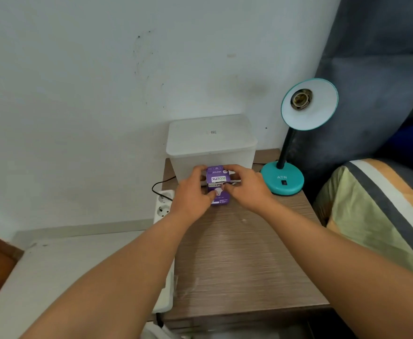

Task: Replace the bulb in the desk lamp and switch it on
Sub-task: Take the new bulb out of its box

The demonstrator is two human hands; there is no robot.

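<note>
Wood-grain surface [237, 253] beside a bed: your left hand [192, 195] and right hand [245, 189] close their fingers on the purple bulb box [217, 184] near the teal desk lamp [282, 178], whose socket [301, 99] sits empty—next, probably, open the flap and extract the bulb.

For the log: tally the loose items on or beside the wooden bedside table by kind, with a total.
Desk lamp, teal, socket empty: 1
Bulb box, purple, held by left hand and right hand: 1
Lidded plastic container, white: 1
Power strip, white, at the table's left edge: 1
Total: 4
</note>
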